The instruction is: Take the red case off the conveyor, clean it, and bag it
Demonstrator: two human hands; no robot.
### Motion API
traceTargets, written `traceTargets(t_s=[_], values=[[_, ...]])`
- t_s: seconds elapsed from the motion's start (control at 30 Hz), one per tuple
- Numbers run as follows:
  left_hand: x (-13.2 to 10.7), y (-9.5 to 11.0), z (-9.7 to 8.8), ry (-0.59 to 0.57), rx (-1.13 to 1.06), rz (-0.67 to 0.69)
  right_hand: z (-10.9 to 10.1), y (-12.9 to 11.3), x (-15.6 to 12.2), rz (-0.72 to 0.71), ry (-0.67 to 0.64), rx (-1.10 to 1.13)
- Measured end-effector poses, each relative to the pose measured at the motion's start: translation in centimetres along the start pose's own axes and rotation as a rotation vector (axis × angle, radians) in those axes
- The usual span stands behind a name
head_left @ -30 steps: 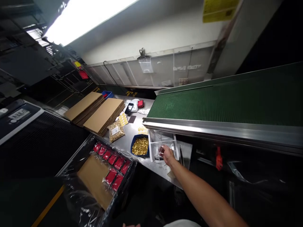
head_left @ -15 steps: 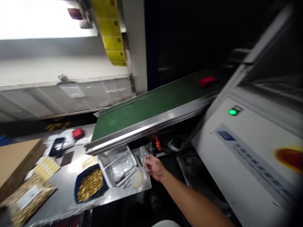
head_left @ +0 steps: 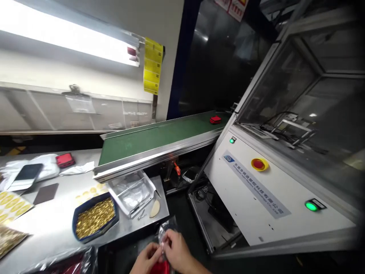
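Observation:
My left hand (head_left: pixel 148 258) and my right hand (head_left: pixel 178 251) meet at the bottom of the view, thumbs and fingertips pinched together on a clear plastic bag (head_left: pixel 166 225). The bag's upper part sticks up beyond my fingers. Just below the fingertips a red object (head_left: pixel 161 268) shows, partly hidden by the hands; I cannot tell whether it is inside the bag. A white tray (head_left: pixel 118 203) of clear bags lies on the metal table beyond my hands. Left of it stands a dark blue bin (head_left: pixel 76 224) full of small gold-coloured pieces (head_left: pixel 95 219).
A green conveyor belt (head_left: pixel 154 139) carries a red block (head_left: pixel 215 120); another red block (head_left: pixel 65 160) lies on the table (head_left: pixel 61 213). A white machine cabinet (head_left: pixel 245 190) stands on the right. A phone (head_left: pixel 28 173) and yellow stickers (head_left: pixel 14 203) lie left.
The right hand, with the plastic bag, has come down and back from the table's edge. My left hand has come into view and grips the bag too. The view has shifted.

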State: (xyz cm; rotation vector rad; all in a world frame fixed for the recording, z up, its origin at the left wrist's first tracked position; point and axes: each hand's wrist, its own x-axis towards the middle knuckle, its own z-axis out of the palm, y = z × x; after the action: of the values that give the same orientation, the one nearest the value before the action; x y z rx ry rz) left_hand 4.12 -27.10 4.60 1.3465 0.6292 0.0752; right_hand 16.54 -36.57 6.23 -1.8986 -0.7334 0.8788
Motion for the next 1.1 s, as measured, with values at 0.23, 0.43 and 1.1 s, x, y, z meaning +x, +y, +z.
traceTargets(t_s=[0.23, 0.43, 1.1], values=[[-1.5, -0.9, -0.4, 0.066, 0.087, 0.006, -0.3, 0.0, 0.3, 0.107, -0.167, -0.129], [-1.1, -1.5, 0.3, 0.223, 0.105, -0.001, -0.6, -3.3, 0.2, -0.156, -0.244, -0.461], [-5.7, -5.7, 8.1, 0.542, -0.585, -0.261, -9.0, 2.7, -1.5, 0.041, -0.714, -0.048]])
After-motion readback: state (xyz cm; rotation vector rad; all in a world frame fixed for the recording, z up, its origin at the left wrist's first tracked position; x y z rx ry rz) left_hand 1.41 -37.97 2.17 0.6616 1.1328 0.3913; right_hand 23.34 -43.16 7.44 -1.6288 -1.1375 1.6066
